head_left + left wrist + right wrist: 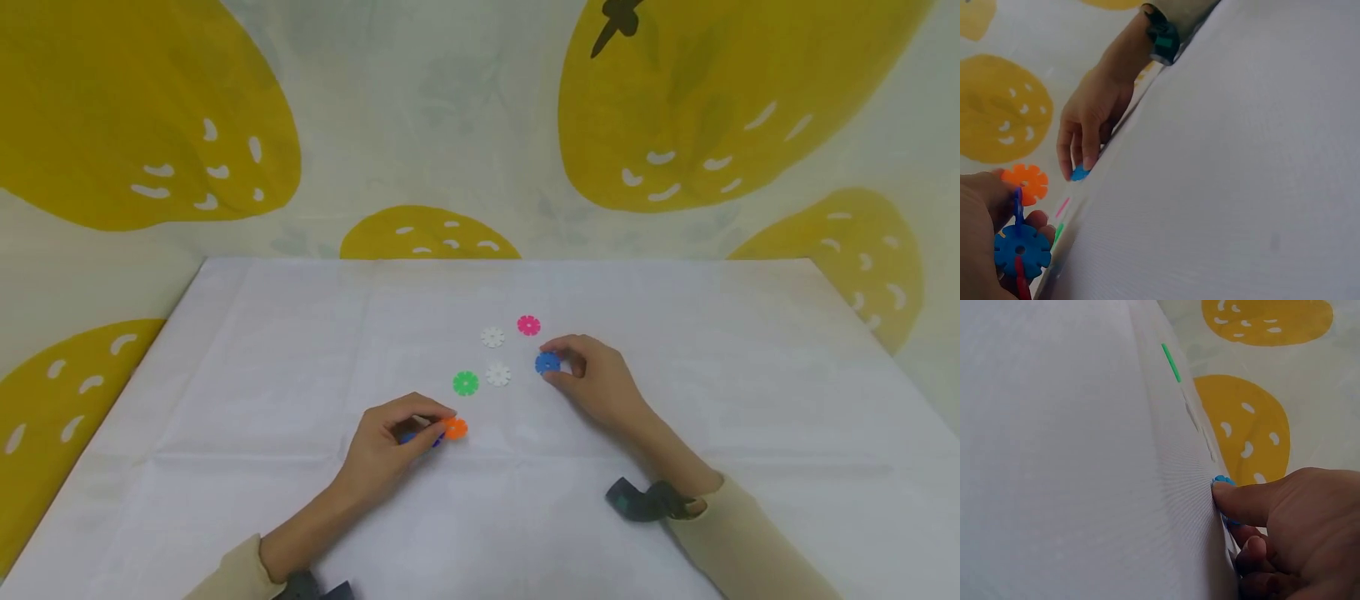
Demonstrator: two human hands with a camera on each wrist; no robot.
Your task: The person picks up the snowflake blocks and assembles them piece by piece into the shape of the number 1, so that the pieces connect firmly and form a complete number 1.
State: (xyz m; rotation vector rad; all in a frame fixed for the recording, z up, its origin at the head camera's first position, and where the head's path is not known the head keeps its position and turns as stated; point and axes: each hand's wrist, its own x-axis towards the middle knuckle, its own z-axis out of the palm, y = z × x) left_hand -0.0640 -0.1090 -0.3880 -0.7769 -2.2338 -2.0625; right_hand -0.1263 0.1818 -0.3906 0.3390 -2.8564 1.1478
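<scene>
My left hand point(390, 442) grips a small chain of notched plastic discs. An orange disc point(456, 428) sticks out past the fingertips, and the left wrist view shows a blue disc point(1022, 251), a dark blue one point(1018, 206) and a red one point(1021, 278) joined edge-on. With thumb and fingers my right hand point(596, 379) pinches a blue disc point(547, 364) at the tabletop. Between the hands lie a green disc point(466, 383) and a white disc point(498, 374), both flat.
Farther back on the white-covered table point(262, 350) are a second white disc point(492, 337) and a pink disc point(528, 325). A pale cloth point(427, 125) printed with large yellow fruit hangs behind the table. Each wrist wears a dark camera strap point(648, 502).
</scene>
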